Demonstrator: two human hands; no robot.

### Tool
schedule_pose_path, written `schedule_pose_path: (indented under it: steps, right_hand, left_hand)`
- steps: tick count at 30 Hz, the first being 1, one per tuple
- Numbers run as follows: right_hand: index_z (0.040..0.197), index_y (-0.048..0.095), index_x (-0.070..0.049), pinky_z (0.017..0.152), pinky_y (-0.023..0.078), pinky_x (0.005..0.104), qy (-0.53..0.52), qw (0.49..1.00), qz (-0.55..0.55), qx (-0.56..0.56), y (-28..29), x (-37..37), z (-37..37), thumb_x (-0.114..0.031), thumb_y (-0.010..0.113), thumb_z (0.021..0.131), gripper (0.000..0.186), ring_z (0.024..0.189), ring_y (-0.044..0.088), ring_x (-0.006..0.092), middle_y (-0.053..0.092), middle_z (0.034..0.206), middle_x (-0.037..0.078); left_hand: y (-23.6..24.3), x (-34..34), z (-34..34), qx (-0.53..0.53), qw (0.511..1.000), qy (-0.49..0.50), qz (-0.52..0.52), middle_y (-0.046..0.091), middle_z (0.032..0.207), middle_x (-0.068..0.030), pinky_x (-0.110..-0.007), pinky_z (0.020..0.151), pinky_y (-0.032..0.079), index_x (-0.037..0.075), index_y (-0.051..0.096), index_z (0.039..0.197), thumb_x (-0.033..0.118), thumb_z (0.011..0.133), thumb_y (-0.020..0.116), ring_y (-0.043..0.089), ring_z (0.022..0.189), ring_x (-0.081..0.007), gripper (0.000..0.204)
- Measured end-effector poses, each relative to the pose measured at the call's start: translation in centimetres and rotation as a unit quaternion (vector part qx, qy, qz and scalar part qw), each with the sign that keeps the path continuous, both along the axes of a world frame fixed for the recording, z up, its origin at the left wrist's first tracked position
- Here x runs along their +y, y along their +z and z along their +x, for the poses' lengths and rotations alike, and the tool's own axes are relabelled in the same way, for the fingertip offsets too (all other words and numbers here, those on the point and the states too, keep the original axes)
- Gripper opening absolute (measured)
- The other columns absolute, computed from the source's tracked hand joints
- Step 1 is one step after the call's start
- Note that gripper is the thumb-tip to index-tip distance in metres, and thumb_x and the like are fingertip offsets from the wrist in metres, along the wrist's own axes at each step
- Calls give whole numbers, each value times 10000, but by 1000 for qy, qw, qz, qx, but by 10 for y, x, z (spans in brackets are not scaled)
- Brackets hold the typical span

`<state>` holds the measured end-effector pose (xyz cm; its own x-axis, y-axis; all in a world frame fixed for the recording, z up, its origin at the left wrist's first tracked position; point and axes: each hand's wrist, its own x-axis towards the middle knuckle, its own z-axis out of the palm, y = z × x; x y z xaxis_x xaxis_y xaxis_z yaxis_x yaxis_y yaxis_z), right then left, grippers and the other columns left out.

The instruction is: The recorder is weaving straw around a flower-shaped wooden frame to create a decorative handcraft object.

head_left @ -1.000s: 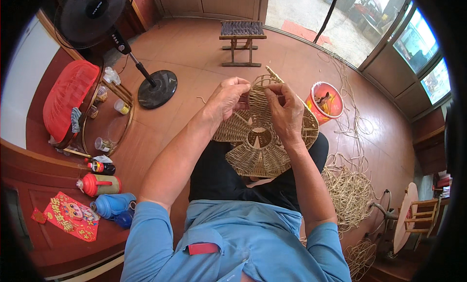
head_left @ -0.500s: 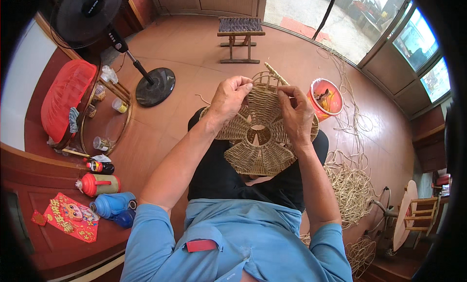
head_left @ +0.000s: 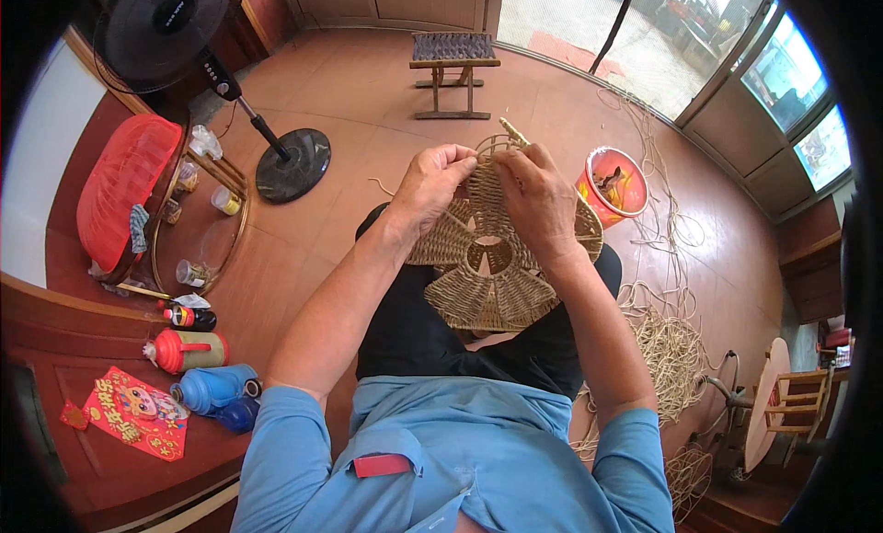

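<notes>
A flower-shaped woven straw piece [head_left: 490, 303] with a round hole in its middle rests over my lap. Its several petals are tan plaited cord, and bare curved ribs stand out at the top of the far petal. My left hand [head_left: 430, 188] is closed in a pinch on the left edge of that petal near its tip. Opposite it, my right hand [head_left: 540, 202] is closed with bent fingers against the petal's upper right part, hiding what lies beneath them. A thick cord end [head_left: 511, 129] sticks up past my right fingers. A loose strand [head_left: 380, 185] pokes out by my left wrist.
To the right are a red bucket [head_left: 613, 183] and a heap of straw cord [head_left: 667, 363]. A low stool [head_left: 452, 73] stands ahead. At left are a floor fan [head_left: 292, 165], a red mesh cover [head_left: 129, 188], a red-topped flask [head_left: 189, 350] and a blue flask [head_left: 212, 386].
My right hand has moved left across the far petal, its fingers now closer to my left hand. My left hand has stayed at the petal's edge.
</notes>
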<state>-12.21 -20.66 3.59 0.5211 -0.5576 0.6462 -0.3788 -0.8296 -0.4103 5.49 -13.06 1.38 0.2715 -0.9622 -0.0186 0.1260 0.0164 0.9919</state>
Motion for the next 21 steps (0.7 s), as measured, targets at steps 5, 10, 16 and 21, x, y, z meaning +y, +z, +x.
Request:
schedule_pose_path:
  steps: [5,10,16,21]
  right_hand:
    - [1075,677,-91,755,580,464,9,993,-41,111,7,-9,5,-167,644,1018,101,865,713,362,651,1054,127]
    - [943,584,-54,690,577,403,22,978,-169,120,-3,-18,0,-101,628,934,65,822,678,303,568,902,118]
    - [950,572,-50,683,572,403,22,959,-232,164,-11,-21,-3,-65,624,902,72,832,648,281,536,900,120]
    - [1012,591,-48,690,574,423,24,985,-140,97,-13,-16,-4,-53,602,921,91,825,661,316,542,929,133]
  left_hand:
    - [-5,-2,-1,9,1000,13,-11,737,987,-9,-271,792,558,14,721,1180,161,1105,609,669,867,-86,199]
    - [-2,0,-5,-8,999,36,-5,752,981,-13,-275,794,568,4,732,1174,159,1100,618,679,863,-87,206]
    - [1,-1,2,-9,1000,2,4,755,1011,-10,-292,799,573,24,743,1187,168,1083,642,683,894,-94,204]
    - [17,-8,6,-78,996,-21,21,750,1009,-10,-286,783,571,20,751,1176,176,1053,698,674,891,-91,206]
